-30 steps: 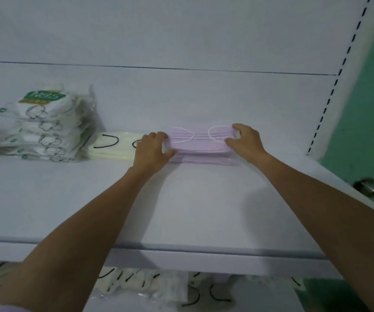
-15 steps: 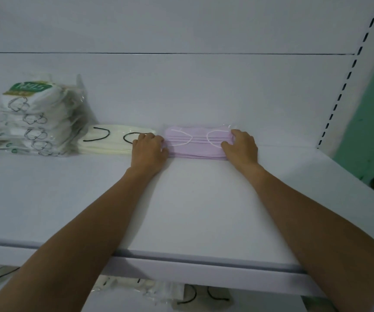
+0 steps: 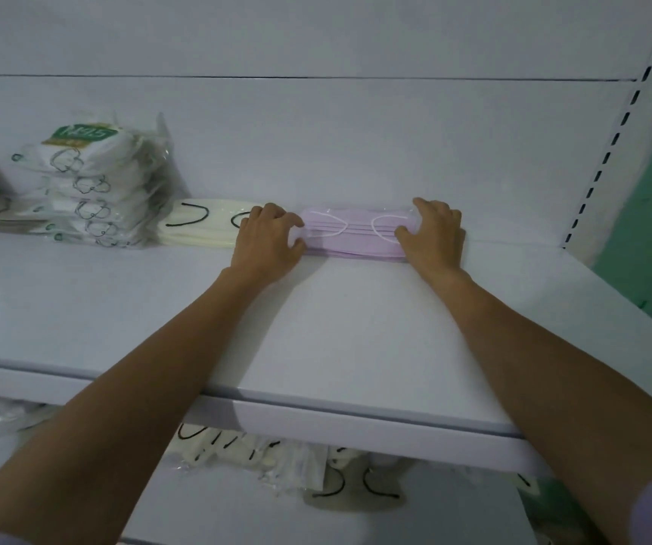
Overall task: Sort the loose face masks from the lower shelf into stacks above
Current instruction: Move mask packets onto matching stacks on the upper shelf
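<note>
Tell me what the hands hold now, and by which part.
Both hold the purple masks, which rest on the upper shelf: the left hand grips their left end, the right hand their right end.

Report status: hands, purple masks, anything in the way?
Ends of purple mask stack gripped by left hand, right hand. Stack flat on upper shelf, beside cream mask stack. Nothing blocks; loose masks lie below.
</note>
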`<state>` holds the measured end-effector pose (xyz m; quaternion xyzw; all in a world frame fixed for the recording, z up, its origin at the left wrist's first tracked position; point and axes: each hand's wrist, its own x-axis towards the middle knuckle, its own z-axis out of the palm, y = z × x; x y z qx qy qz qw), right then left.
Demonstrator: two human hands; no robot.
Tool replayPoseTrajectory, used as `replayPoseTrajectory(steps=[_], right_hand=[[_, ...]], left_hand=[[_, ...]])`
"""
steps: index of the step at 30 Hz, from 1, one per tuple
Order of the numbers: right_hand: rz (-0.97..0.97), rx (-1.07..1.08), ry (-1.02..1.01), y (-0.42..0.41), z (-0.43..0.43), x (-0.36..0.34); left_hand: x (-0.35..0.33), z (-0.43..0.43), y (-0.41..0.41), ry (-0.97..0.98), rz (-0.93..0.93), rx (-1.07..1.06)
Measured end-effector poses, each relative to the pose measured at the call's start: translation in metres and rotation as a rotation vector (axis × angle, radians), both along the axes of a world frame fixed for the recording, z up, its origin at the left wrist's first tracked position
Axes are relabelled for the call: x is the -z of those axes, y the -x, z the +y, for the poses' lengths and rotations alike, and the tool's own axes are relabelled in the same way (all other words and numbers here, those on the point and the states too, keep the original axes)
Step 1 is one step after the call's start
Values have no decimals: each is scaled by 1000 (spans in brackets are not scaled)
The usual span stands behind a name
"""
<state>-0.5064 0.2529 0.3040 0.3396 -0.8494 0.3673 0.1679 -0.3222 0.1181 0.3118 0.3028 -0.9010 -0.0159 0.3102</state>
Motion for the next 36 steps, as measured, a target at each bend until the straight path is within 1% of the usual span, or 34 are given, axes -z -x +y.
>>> replayPoseTrajectory(steps=[4,8,15,17,19,21,23,25,28,33,36], right_hand=[[48,-59,16,-14,-2,-19],[114,-123,-29,-37,3,-30],[137,-188,41,-122,20,-33],[116,-237,94,-151,28,-24],[92,-291,206,-182,38,-11],[55,-311,357,-218,50,4],[12,-315,431,-255,64,21],[-25,-340,425,-284,77,41],[-74,-368,377,-309,91,73],[-174,-359,349,-339,99,120],[-284,-373,324,-356,93,140]], left_hand=[[-11,10,-24,-42,51,5],[-14,21,-63,-40,104,18],[0,47,-132,-2,134,68],[10,57,-152,-28,158,110],[22,70,-173,-31,178,159],[33,84,-198,8,185,210],[44,93,-226,42,155,252],[57,96,-252,48,133,254],[83,102,-285,-33,153,179],[139,119,-331,-138,88,109],[168,123,-353,-206,72,60]])
